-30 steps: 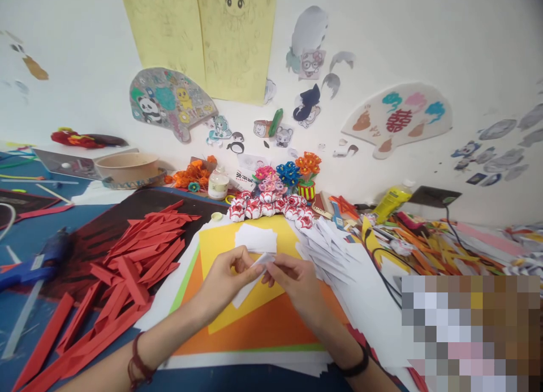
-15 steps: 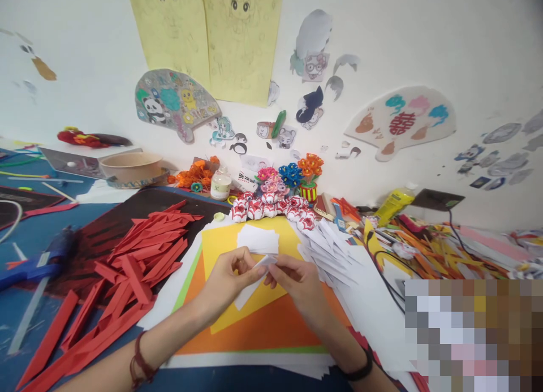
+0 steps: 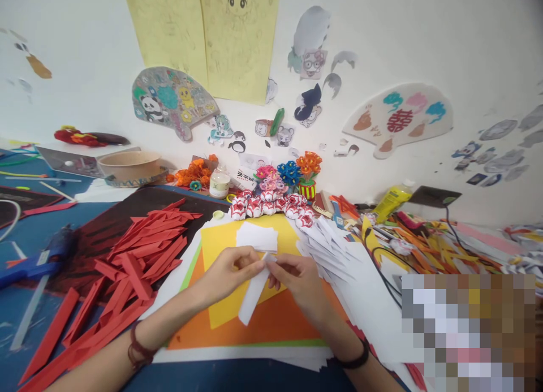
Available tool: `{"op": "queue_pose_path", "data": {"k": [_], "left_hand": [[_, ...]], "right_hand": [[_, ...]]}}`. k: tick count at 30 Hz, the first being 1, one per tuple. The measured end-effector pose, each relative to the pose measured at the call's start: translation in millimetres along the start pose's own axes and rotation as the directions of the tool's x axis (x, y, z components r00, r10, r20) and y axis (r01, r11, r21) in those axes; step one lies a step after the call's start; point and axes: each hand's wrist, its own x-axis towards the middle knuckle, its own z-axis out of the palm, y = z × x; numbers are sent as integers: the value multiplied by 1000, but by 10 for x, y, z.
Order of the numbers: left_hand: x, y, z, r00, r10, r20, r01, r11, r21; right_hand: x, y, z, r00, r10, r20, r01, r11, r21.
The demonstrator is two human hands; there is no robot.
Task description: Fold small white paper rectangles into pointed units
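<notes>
White paper strip (image 3: 253, 298), narrow, flat and folded, is pinched by both hands (image 3: 300, 281).

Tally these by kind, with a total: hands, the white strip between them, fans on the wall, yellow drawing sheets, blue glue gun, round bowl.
Hands: 2
White strip: 1
Fans: 2
Yellow sheets: 2
Blue glue gun: 1
Round bowl: 1
Total: 9

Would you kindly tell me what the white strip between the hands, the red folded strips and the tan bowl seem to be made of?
White strip: matte paper, judging by its thin edges and fold.
Red folded strips: probably matte paper or thin card, given their sharp creases and flat faces.
Tan bowl: possibly plastic or ceramic; its smooth, plain wall leaves this open.
</notes>
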Motion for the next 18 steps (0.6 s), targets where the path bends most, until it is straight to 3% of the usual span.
{"op": "queue_pose_path", "data": {"k": [4,10,15,18], "left_hand": [[20,57,-81,999,53,-13,-51,993,108],[-18,130,-69,993,31,116,-36,999,40],[-44,119,-22,994,102,31,-104,990,99],[-43,97,-5,997,57,51,-60,996,60]], "right_hand": [[-5,-7,-7,997,43,57,-44,999,17],[-4,-34,-35,987,67,148,-72,997,33],[5,-42,-61,984,65,166,-73,997,39],[9,-27,-89,987,64,144,-70,997,36]]}}
